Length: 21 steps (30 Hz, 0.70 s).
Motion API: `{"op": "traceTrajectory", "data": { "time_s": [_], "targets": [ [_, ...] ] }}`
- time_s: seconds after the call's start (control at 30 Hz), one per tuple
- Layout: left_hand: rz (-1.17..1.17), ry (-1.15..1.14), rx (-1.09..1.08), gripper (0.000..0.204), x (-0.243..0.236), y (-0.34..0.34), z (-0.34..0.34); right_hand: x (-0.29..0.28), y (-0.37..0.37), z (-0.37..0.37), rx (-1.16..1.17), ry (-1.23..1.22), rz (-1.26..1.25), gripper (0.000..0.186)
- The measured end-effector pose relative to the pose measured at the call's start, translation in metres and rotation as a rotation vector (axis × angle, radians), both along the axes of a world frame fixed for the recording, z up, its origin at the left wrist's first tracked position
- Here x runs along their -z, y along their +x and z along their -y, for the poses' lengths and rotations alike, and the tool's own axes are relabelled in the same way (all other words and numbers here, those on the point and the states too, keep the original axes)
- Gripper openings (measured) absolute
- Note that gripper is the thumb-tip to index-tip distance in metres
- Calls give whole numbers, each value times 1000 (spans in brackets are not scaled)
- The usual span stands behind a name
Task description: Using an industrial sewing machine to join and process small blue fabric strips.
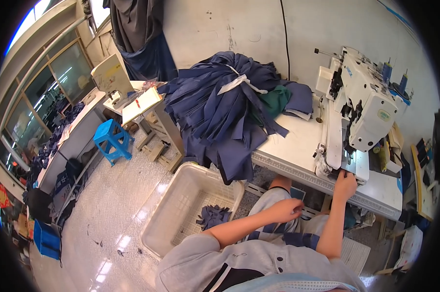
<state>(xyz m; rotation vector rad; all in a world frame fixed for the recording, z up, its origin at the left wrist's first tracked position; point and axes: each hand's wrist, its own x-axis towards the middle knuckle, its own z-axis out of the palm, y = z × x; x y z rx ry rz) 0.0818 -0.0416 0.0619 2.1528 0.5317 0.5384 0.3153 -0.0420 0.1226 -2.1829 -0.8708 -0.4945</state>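
Observation:
My right hand (pixel 345 185) is at the front of a white industrial sewing machine (pixel 370 104), its fingertips pinched together by the metal plate (pixel 352 160) below the needle area. What they hold, if anything, is too small to make out; a dark patch shows beside them. Over my lap, my left hand (pixel 288 210) hangs apart from the table, fingers loosely curled in, with no item visible in it. A big bundle of navy cut fabric pieces (pixel 215 102), tied with a white strip (pixel 239 83), is heaped on the table left of the machine. Green cloth (pixel 275 102) lies against it.
A white plastic basket (pixel 156 214) with a few navy scraps (pixel 213 216) stands on the floor to my left. The table edge (pixel 297 170) runs above my knees. Blue thread spools (pixel 386 72) top the machine. Farther left are a blue stool (pixel 114 138) and a blue bin (pixel 47 239).

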Motion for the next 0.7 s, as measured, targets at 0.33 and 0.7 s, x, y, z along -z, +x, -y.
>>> {"op": "traceTrajectory", "data": {
  "time_s": [0.33,0.7],
  "targets": [
    [544,-666,-91,47,-34,68,1,-10,-6,71,-434,204,-302,17],
    [663,-934,83,40,-36,84,40,-25,-6,137,-823,-92,-337,42]
  ]
}}
